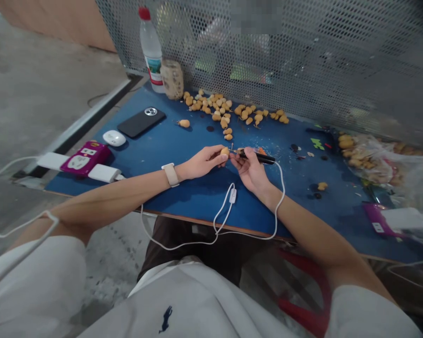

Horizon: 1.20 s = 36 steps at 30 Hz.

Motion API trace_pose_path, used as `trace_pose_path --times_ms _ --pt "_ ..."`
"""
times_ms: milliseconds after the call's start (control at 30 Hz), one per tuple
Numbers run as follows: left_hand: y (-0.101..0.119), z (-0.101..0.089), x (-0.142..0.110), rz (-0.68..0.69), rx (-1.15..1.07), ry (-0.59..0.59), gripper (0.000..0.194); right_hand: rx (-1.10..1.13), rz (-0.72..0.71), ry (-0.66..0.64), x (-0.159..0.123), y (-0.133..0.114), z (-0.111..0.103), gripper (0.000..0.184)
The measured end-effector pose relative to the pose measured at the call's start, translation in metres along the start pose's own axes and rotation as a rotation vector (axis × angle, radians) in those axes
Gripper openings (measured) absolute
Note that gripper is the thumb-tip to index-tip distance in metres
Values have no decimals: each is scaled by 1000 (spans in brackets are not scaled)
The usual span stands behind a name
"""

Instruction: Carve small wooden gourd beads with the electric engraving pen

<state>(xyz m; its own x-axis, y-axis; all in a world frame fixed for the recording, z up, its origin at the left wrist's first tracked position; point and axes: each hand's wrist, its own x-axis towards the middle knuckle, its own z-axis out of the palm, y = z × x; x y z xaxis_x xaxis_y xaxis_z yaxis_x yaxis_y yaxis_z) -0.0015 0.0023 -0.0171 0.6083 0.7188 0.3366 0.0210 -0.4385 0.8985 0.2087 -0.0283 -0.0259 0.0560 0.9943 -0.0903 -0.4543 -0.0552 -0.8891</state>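
Observation:
Over the middle of the blue table (155, 155), my left hand (206, 161) pinches a small tan gourd (225, 152) between thumb and fingers. My right hand (251, 174) grips a black pen-shaped electric tool (264, 158) with a white cord trailing from its back end. The tool's thin tip points left at the gourd; whether it touches is too small to tell. A white inline switch (233, 195) sits on the cord in front of my hands. Behind them lies a heap of small gourds (216, 105), with one single gourd (184, 123) lying apart to the left.
At the back left stand a water bottle (151, 51) and a jar (172, 79). A black phone (141, 122), a white earbud case (114, 138) and a purple power strip (77, 160) lie left. Plastic bags (402, 159) with gourds and another purple strip (373, 213) are right. A perforated metal panel (303, 70) borders the back.

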Motion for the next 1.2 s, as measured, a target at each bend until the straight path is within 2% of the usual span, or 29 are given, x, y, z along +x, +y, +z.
trace_pose_path --times_ms 167,333,800,1200 --pt "3 0 0 -16 4 -16 74 27 -11 -32 4 4 -6 57" --pt "1 1 1 -1 23 -6 75 18 -14 -54 7 5 -11 54" --pt "2 2 1 33 17 -12 72 -47 -54 -42 6 6 -11 54" --pt "5 2 -1 32 28 3 71 -72 -14 15 2 3 -7 53"
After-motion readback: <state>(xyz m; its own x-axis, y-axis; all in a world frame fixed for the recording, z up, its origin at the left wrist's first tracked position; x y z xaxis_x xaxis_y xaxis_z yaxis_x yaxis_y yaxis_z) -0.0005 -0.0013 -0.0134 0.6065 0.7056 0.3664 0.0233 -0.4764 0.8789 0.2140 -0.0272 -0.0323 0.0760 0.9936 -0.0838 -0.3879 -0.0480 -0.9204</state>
